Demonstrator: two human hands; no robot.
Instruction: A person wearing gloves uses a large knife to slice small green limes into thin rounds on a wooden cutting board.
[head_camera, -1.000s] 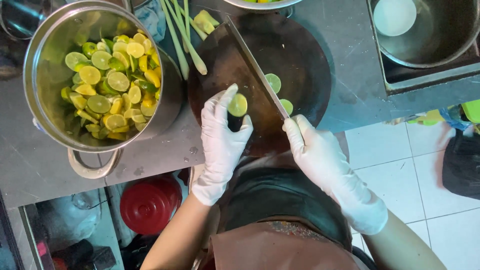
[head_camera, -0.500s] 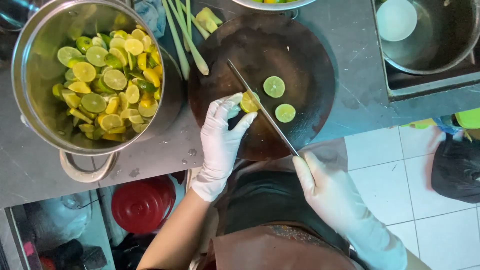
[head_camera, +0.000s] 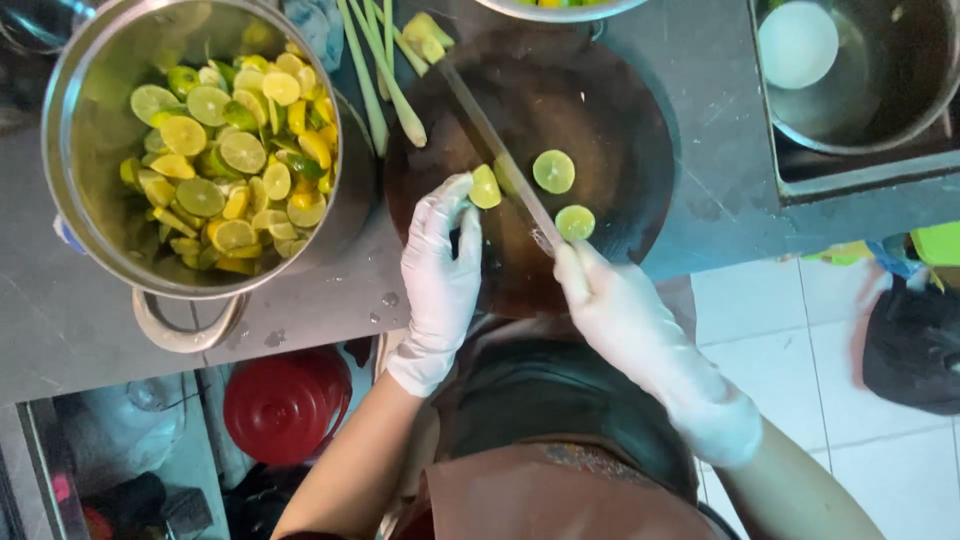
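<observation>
A big shiny steel pot (head_camera: 75, 190) heaped with cut lime pieces sits on the grey metal counter (head_camera: 90, 330), just left of a round dark wooden chopping board (head_camera: 610, 110). Long pale green lemongrass stalks (head_camera: 385, 75) lie over the board's upper left edge. The gloved right hand (head_camera: 610, 305) is closed around the handle of a long-bladed knife (head_camera: 495, 150), its blade angled across the board. The gloved left hand (head_camera: 440, 265) pinches a yellow-green lime piece (head_camera: 485, 187) with its fingertips against the blade. Two cut lime halves (head_camera: 553, 171) lie face up right of the blade.
</observation>
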